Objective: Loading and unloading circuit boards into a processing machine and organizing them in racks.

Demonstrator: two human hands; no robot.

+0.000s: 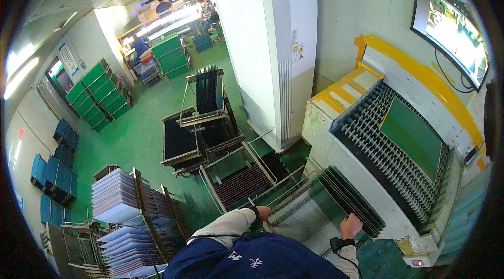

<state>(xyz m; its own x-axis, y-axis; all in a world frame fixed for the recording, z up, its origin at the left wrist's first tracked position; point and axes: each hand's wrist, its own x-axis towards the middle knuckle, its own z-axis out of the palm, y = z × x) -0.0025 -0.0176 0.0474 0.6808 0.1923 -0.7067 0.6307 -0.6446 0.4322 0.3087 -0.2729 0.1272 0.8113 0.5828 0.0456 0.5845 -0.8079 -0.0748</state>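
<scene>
I am locating the translucent sheet [317, 210] at five o'clock, beside the racked dark panels [357, 197]. The right hand [350, 225] is gripping its right edge, probably sparing the broad face. The left hand [263, 213] is resting bent-fingered opposite; I cannot tell its grasp. At three o'clock, rollers [367, 121] are supporting a green panel [412, 138] from beneath.

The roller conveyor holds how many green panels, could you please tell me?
1: a green panel lies on the rollers, at their upper right; any inside the housing would be hidden.
</scene>
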